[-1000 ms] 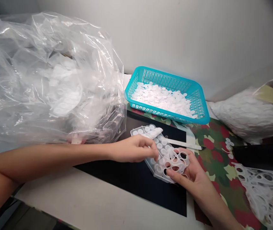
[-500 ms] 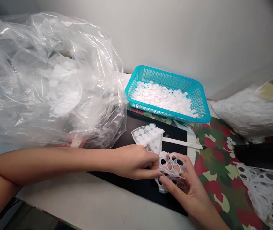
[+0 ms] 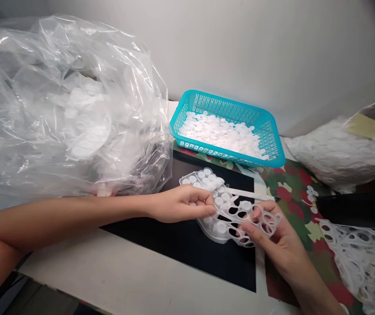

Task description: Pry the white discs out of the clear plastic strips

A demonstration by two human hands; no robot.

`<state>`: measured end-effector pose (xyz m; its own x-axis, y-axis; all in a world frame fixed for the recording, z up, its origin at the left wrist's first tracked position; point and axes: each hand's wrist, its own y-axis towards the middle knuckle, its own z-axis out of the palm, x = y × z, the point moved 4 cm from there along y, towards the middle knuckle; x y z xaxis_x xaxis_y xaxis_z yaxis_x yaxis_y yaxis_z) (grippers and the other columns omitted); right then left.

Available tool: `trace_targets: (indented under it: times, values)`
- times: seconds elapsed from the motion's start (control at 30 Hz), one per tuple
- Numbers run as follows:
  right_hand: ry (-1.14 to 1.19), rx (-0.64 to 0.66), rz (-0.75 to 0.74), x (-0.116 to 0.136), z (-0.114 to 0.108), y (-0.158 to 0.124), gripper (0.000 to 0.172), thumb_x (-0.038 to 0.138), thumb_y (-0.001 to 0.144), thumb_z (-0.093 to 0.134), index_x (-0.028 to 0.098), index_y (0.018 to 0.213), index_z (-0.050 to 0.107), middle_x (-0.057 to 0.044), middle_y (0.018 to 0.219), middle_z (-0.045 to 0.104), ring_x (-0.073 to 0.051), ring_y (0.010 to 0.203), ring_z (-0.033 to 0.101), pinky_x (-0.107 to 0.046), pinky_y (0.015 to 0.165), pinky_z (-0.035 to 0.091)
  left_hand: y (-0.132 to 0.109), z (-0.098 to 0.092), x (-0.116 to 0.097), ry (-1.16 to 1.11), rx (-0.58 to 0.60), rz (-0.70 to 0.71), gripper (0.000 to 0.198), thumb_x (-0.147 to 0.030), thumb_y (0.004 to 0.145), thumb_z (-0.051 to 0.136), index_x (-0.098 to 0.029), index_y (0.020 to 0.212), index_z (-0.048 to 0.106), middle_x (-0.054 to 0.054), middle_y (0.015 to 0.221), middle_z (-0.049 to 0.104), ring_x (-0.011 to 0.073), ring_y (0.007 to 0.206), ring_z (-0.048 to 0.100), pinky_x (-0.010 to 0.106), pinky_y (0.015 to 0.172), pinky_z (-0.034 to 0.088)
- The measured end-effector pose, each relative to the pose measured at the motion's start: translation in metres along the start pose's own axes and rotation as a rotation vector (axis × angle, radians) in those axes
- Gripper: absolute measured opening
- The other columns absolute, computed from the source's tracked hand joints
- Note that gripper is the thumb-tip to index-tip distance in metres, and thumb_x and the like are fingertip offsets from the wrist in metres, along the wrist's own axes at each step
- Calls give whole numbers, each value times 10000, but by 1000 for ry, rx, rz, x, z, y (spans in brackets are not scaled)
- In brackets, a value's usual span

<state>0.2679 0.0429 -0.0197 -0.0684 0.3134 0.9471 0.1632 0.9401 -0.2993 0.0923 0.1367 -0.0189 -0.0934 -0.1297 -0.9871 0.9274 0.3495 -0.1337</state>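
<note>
My right hand [image 3: 274, 236] grips the stripped end of a translucent soft plastic sheet [image 3: 222, 227], where round holes leave a web of rings. White round discs still fill the sheet's left part, which lies over a black mat [image 3: 187, 249]. My left hand [image 3: 190, 202] is just left of the holes, over the sheet, its fingers curled in and the thumb pressed to them. What those fingers hold, if anything, is hidden. Behind the hands lies another piece of disc-filled sheet [image 3: 207, 177], close to a white flat strip [image 3: 249, 193].
A turquoise basket [image 3: 230, 158] at the back holds many loose white discs. On the left bulges a large clear plastic bag [image 3: 135, 87]; another filled bag [image 3: 341, 153] stands at the right. Stripped webs [image 3: 365, 258] pile up at right, near a few loose discs [image 3: 312, 192].
My right hand has moved right, stretching out the sheet that was bunched between both hands. My left hand has risen slightly and come apart from the right one.
</note>
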Motion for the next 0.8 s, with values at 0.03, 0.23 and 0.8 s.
trace_targets:
  times: [0.03, 0.23, 0.8]
  values:
    - [-8, -15, -19, 2, -3, 2, 322, 410, 767, 714, 256, 834, 440, 37, 655, 588, -127, 595, 530, -211, 582, 423, 1, -1, 2, -66, -16, -17, 251, -305, 911, 474, -160, 710, 433, -76, 564, 319, 64, 501, 255, 184, 457, 214]
    - [-20, -39, -44, 4, -16, 11, 336, 415, 731, 743, 260, 832, 462, 43, 677, 546, -129, 599, 513, -219, 575, 412, 5, 3, 12, -413, 8, -122, 243, -226, 862, 426, -190, 635, 350, -91, 479, 261, 55, 399, 195, 167, 367, 167]
    - [-105, 108, 302, -10, -45, 25, 537, 414, 627, 821, 218, 1071, 590, -60, 905, 711, -268, 853, 670, -365, 766, 545, 7, -7, 11, -1158, 74, -248, 220, -78, 648, 449, -172, 559, 270, -46, 525, 275, 49, 397, 227, 85, 294, 165]
